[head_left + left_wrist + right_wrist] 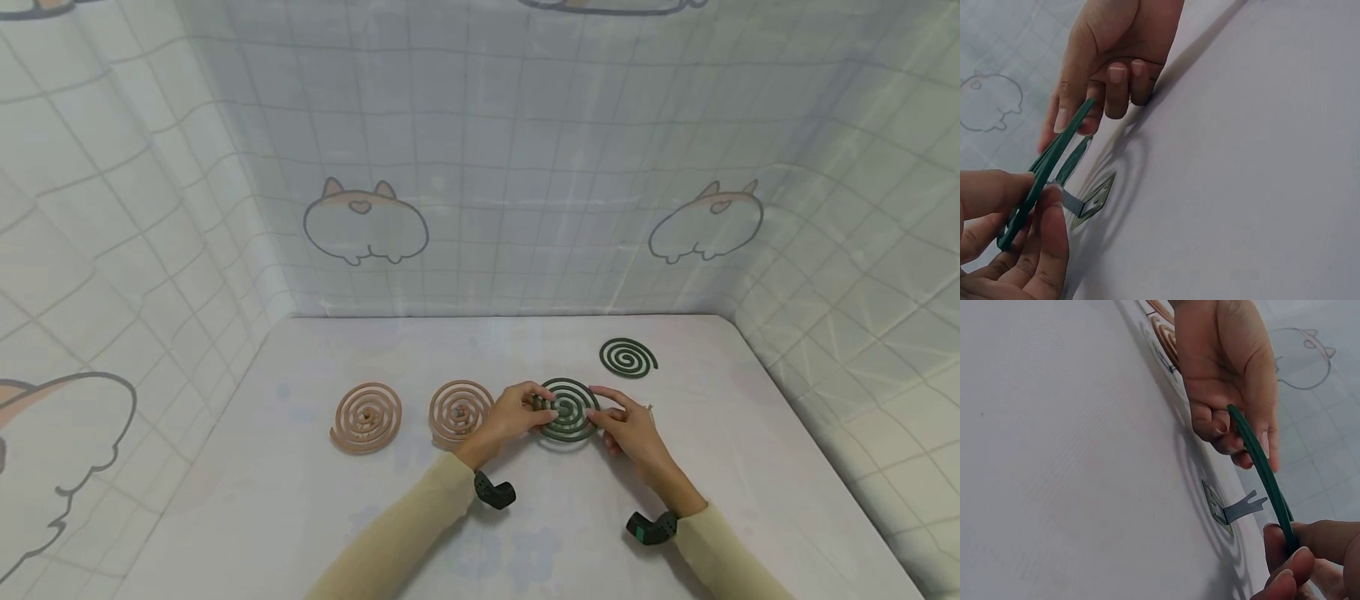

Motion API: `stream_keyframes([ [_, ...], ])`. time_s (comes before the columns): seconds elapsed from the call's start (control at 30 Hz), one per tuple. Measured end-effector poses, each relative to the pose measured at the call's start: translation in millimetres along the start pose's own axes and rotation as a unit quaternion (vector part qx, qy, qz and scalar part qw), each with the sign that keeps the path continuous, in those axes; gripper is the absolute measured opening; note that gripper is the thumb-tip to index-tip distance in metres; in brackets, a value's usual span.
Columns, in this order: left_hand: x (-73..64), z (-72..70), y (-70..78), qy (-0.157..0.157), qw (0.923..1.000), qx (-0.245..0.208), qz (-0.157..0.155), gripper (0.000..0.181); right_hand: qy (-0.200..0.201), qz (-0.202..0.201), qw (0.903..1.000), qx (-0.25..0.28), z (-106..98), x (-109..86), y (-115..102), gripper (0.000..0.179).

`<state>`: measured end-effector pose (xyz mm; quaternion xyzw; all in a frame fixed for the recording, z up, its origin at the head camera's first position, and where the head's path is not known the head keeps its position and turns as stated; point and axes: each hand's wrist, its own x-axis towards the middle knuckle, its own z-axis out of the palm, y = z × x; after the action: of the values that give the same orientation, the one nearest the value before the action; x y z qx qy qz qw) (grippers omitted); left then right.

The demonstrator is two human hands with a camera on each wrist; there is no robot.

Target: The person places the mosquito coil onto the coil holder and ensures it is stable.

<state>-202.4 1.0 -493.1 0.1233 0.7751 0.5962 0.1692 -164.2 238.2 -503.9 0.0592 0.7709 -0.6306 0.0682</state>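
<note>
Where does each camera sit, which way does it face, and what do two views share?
Head: worn on the head, facing forward and down at the white table; left hand, right hand and cream sleeves show.
Left wrist: worn there, facing past the left hand, lower left, toward the right hand.
Right wrist: worn there, facing past the right hand, lower right, toward the left hand.
Shared: both wrist views show the held green spiral coil and a grey metal-looking forked stand.
</note>
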Motion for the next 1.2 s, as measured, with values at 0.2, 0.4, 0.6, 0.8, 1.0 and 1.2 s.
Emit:
stream_keyframes([
  [0.2,0.6,4.9,-4.8,0.0,0.9998,-0.011,0.019,0.02,0.003,-0.001,1.0,0.003,-2.2,-0.8,2.2,0.049],
  [0.4,2.1,5.6,-7.9,0.006,0.9998,-0.003,0.017,0.02,0.003,-0.002,1.0,0.008,-0.6,-1.3,0.3,0.054],
  [0.6,3.2,5.6,-7.5,0.007,0.9999,0.0,0.013,0.02,0.011,-0.003,0.9999,0.012,1.0,-3.0,-2.0,0.053],
  [0.8,3.6,4.5,-6.8,0.005,0.9997,0.012,0.019,0.02,0.017,-0.004,0.9998,0.01,1.1,-3.7,-0.5,0.051],
  [1.0,4.7,2.9,-4.2,0.005,0.9994,0.025,0.025,0.018,0.021,-0.005,0.9997,0.006,1.2,-3.6,1.5,0.05],
  [1.2,3.8,2.7,-2.6,-0.002,0.9996,0.019,0.021,0.019,0.019,-0.008,0.9998,0.009,0.8,-4.4,4.0,0.05],
])
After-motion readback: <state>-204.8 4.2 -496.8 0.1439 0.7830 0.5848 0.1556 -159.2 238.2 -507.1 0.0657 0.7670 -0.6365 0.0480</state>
